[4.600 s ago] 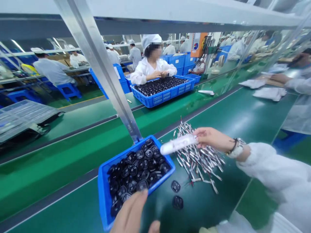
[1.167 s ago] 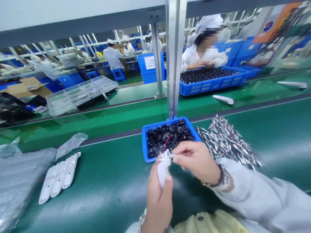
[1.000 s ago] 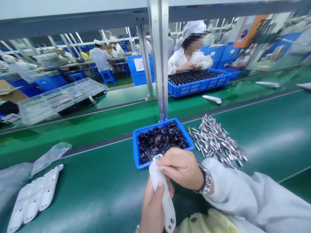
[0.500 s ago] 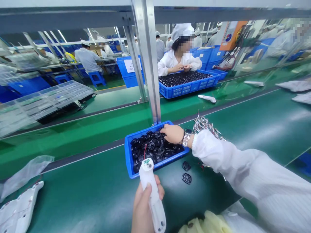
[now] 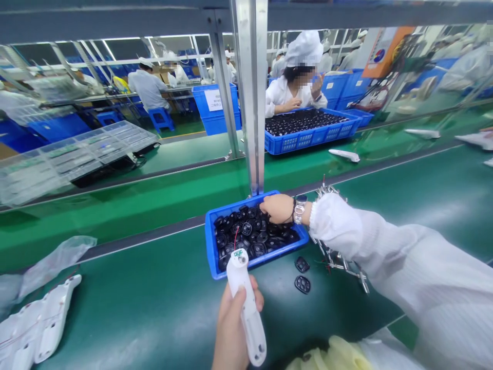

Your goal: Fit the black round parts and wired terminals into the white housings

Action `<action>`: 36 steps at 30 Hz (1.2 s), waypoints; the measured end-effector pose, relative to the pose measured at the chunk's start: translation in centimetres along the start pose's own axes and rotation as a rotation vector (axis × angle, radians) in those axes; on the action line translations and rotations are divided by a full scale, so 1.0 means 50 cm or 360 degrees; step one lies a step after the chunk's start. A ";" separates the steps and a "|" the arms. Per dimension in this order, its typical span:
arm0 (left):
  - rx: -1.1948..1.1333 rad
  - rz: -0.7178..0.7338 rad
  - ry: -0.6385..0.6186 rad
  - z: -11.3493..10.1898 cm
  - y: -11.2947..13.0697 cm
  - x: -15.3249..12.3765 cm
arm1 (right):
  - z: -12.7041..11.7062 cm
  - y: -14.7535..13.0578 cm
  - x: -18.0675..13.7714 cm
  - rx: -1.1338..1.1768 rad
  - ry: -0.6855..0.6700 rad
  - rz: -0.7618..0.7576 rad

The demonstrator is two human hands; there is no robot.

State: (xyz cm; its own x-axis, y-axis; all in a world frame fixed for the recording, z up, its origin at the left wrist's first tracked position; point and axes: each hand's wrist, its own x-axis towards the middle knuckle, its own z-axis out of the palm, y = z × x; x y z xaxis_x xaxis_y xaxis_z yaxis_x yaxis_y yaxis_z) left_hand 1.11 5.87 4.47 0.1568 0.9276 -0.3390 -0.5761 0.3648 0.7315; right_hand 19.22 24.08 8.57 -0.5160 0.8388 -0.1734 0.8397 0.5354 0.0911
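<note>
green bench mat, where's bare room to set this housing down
Bare green mat lies between the blue crate and the white housings at left, and right of your left hand below the black button pads. Crowded: the crate's right end, by the silver wired parts.

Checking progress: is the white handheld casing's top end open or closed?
Open: a green circuit board shows at the top of the white casing in the left hand, a red wire rising from it.

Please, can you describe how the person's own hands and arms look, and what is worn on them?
Both hands are bare, with no gloves. The right hand has a silver-coloured metal wristwatch at the wrist, and the right arm is covered by a loose white long sleeve with fine ribbing. The left hand shows no sleeve here.
</note>
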 end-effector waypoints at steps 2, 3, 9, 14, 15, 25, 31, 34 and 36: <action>0.0007 0.0007 0.0019 0.000 0.001 -0.003 | -0.012 0.009 -0.003 0.0039 -0.0003 -0.0017; 0.0010 0.0020 0.0025 0.000 0.002 -0.005 | -0.019 0.013 -0.008 0.0065 0.0009 -0.0017; -0.0028 0.0084 -0.0012 0.006 0.009 -0.015 | -0.062 -0.007 -0.082 0.0681 0.0224 -0.0029; -0.0081 0.0127 -0.0104 0.018 0.013 -0.026 | -0.082 -0.085 -0.158 0.1987 0.0239 0.0053; -0.0084 0.0131 -0.0123 0.022 0.014 -0.030 | -0.086 -0.100 -0.168 0.2127 0.0257 0.0050; 0.0053 0.0092 -0.0308 0.037 0.015 -0.062 | -0.127 -0.167 -0.210 0.2418 0.0123 -0.0153; 0.0227 0.0099 -0.0302 0.050 0.021 -0.067 | -0.145 -0.162 -0.216 0.1865 0.0303 -0.0281; 0.0372 0.0074 -0.0270 0.060 0.033 -0.072 | -0.153 -0.153 -0.216 0.1565 0.0376 -0.0305; 0.0472 0.0051 -0.0268 0.063 0.040 -0.073 | -0.147 -0.147 -0.210 0.1605 0.0319 -0.0295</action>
State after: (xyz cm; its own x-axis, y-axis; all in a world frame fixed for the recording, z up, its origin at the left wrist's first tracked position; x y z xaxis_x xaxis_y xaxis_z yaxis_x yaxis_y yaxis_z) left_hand 1.90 3.49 9.05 0.2869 0.9303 -0.2286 -0.3285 0.3197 0.8887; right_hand 17.23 12.06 16.92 -0.5926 0.8022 0.0730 0.4487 0.4041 -0.7971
